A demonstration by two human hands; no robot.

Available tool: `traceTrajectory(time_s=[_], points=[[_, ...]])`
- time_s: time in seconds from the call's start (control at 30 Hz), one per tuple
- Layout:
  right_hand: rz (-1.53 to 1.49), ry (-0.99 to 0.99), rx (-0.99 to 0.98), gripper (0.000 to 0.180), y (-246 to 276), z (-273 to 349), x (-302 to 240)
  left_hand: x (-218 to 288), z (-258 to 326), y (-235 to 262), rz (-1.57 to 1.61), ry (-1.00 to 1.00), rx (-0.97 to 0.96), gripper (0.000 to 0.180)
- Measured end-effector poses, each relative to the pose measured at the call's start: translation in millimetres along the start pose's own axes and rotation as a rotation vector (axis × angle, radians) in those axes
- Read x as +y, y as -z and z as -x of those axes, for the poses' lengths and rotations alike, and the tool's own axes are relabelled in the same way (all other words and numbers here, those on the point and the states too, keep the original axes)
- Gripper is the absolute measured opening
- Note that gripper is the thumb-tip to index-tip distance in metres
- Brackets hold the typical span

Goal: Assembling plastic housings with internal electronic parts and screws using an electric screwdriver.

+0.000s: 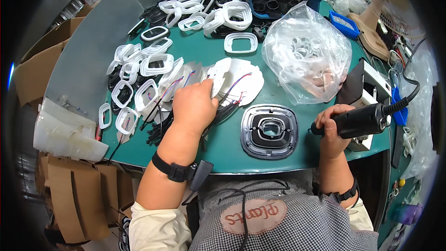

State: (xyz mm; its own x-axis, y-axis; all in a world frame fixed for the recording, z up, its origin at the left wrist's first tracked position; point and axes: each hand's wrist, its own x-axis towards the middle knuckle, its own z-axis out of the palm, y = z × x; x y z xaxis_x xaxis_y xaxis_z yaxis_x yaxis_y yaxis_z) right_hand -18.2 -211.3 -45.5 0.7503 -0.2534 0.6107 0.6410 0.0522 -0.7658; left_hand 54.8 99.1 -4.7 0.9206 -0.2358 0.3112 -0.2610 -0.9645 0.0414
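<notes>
In my right hand (332, 130) is a black electric screwdriver (357, 121), its bit end pointing left and its cord running up to the right. My left hand (194, 107) is closed on the edge of a white plate (219, 70) at the row of stacked plates. Just right of that, another white plate (253, 88) carries red and blue wires. Black cables (225, 111) lie below the plates, partly hidden by my left hand and wrist. A black rounded-square housing (251, 135) with a clear middle window lies flat between my hands, touched by neither.
White and black ring frames (240, 42) are heaped across the back and left of the green table (223, 151). A clear bag of parts (306, 42) sits behind the housing, a blue bin (283, 11) at the back. A white-and-black box (374, 81) stands by the screwdriver.
</notes>
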Motion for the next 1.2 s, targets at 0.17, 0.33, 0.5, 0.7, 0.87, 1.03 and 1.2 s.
traceTrajectory(time_s=[0.17,0.33,0.5,0.7,0.87,1.03,1.2], points=[[-0.004,0.004,-0.035,0.036,2,2,3,-22,-4,20,0.118,0.209,0.024,0.020],[-0.034,-0.004,-0.025,0.032,-1,1,4,-68,-16,49,0.624,0.373,0.128,0.030],[-0.020,0.005,-0.005,0.033,2,-2,1,-77,-26,99,0.889,0.475,0.187,0.035],[0.105,-0.015,0.011,0.029,11,10,12,-93,-16,147,1.169,0.345,0.388,0.033],[0.033,-0.117,0.049,0.034,12,20,6,-100,-10,192,1.241,0.222,0.607,0.027],[-0.001,-0.149,0.078,0.035,12,17,13,-98,-7,200,1.325,0.133,0.491,0.050],[0.069,-0.128,0.048,0.036,14,15,18,-103,14,144,0.951,0.342,0.014,0.062]])
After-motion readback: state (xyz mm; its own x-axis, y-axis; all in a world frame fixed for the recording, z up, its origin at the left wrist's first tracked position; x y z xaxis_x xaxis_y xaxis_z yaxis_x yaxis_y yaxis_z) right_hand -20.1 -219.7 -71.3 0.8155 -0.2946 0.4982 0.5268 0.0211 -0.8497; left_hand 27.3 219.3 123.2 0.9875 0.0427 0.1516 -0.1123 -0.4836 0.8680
